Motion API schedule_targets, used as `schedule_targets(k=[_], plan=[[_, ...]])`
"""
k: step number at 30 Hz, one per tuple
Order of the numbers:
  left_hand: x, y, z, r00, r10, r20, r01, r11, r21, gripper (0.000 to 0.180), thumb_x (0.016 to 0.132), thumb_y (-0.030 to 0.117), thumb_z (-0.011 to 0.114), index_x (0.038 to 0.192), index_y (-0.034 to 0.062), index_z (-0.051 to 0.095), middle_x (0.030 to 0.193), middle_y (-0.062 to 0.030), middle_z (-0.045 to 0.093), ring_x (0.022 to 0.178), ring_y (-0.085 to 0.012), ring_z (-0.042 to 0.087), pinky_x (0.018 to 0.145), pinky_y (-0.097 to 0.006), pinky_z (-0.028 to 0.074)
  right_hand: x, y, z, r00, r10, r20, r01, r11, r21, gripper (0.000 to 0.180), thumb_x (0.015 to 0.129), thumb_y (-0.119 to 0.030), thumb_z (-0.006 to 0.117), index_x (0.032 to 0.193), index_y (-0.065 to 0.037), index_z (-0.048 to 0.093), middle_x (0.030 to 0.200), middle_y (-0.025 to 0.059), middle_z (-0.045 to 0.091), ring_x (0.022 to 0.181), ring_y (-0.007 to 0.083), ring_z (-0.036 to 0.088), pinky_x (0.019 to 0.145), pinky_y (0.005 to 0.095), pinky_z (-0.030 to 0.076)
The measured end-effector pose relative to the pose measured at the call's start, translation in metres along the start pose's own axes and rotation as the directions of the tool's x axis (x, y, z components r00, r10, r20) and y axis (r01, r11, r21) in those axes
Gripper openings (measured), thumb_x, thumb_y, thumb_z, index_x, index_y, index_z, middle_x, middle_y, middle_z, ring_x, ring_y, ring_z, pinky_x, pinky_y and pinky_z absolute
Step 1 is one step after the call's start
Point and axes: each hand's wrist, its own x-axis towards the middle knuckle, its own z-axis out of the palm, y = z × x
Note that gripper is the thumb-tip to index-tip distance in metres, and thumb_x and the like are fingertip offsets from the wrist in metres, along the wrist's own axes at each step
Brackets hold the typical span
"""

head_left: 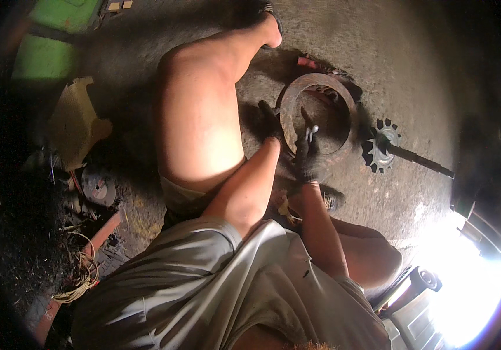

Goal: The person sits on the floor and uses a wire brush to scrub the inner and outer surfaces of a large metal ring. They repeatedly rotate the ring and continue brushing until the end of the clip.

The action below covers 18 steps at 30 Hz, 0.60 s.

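Note:
A large rusty metal ring (347,100) is on the floor in front of me. My left hand (270,119), in a dark glove, is at the ring's left outer edge, its fingers closed against the rim and partly in shadow. My right hand (305,160), also gloved, reaches over the near side of the ring. It is closed around a hand tool (313,130) with a shiny silver part that shows over the ring's opening; the tool's exact kind is unclear. Behind the ring lies a red-handled object (306,62), partly hidden by it.
To the right lies a toothed metal rotor (382,150) on a long dark shaft (423,161). On the left are a bent yellowish sheet piece (75,122), a round disc (98,187), coiled cable (84,277) and a reddish metal bar (103,231). Bright light glares at lower right.

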Motion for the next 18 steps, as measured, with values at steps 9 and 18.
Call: schedule_targets(k=[9,18], plan=[[-0.003,0.01,-0.003,0.997,-0.051,0.064,0.049,0.998,0.034,0.065,0.108,0.051,0.045,0.138,-0.0058,0.055,0.139,-0.0221,0.057,0.121,-0.0306,0.057,0.102,-0.039,0.044,-0.017,0.006,-0.003,0.996,-0.021,0.085,0.036,0.984,-0.175,0.054,0.1,-0.052,0.06,0.108,0.0,0.069,0.085,0.017,0.07,0.083,0.029,0.065,0.075,0.0446,0.049],[-0.002,0.014,-0.006,0.994,-0.059,0.09,0.053,0.996,0.068,0.065,0.11,0.049,0.041,0.144,-0.0063,0.05,0.149,-0.0249,0.049,0.131,-0.0328,0.051,0.11,-0.04,0.039,-0.002,0.024,0.003,0.993,-0.073,0.089,0.098,0.943,-0.317,0.053,0.103,-0.043,0.059,0.13,0.003,0.062,0.11,0.0129,0.07,0.097,0.0225,0.064,0.083,0.0387,0.051]])
